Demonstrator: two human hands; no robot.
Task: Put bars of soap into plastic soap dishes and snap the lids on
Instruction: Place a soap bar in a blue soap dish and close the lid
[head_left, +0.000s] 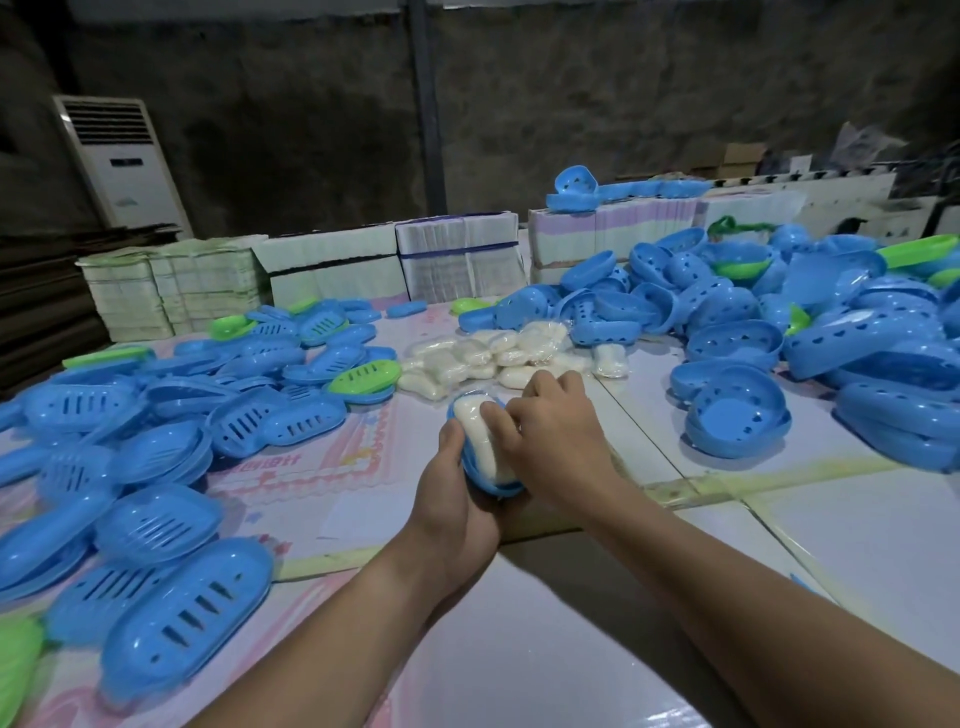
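My left hand (457, 499) cups a blue plastic soap dish (483, 480) from below, thumb on its left rim. A white wrapped soap bar (480, 436) lies in the dish. My right hand (556, 441) rests on the bar's right side, fingers curled over it. Behind my hands lies a heap of wrapped soap bars (483, 358). Slotted blue lids (176, 623) with a few green ones are spread across the left of the table. Blue dish bases with holes (737, 415) are piled on the right.
Bundles of flat printed cartons (457, 260) stand in a row along the table's far edge. A white floor air conditioner (122, 166) stands at the back left. The table top (571, 649) is white, with a pink printed sheet under the lids.
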